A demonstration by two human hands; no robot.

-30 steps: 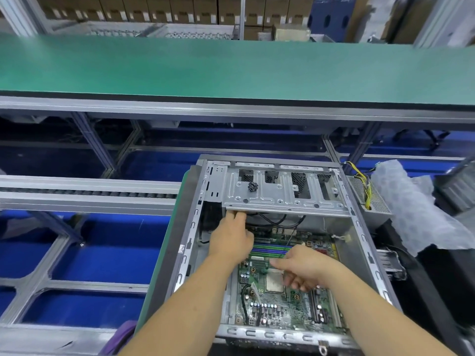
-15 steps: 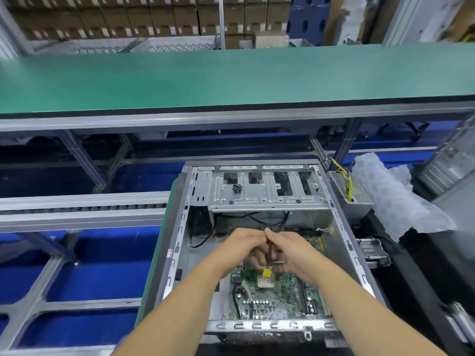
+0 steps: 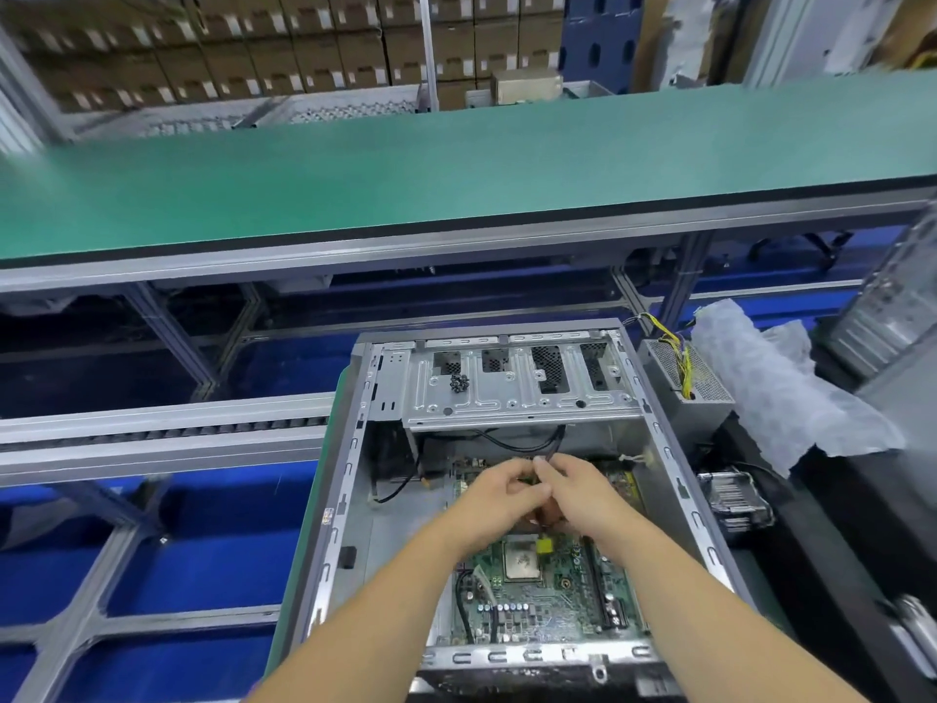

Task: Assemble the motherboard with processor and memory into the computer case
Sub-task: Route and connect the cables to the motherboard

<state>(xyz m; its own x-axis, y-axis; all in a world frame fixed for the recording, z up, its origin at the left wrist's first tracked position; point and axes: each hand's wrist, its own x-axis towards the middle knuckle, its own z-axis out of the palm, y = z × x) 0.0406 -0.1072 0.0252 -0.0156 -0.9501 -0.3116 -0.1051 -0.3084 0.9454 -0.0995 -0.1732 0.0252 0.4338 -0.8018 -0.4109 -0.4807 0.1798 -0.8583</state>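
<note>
Both hands, the left hand (image 3: 499,492) and right hand (image 3: 578,492), meet fingertip to fingertip, pinching a black cable (image 3: 550,443) above the motherboard (image 3: 537,596), which lies flat in the computer case (image 3: 345,479) directly beneath them.

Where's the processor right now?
Head view: the processor sits on the motherboard inside the open case, just below both hands, beside a small yellow tag.

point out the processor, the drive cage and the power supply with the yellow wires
processor (image 3: 520,559): head view, middle of its metal lid
drive cage (image 3: 512,398): head view, flat top plate
power supply (image 3: 710,393): head view, perforated top right of the case
</note>
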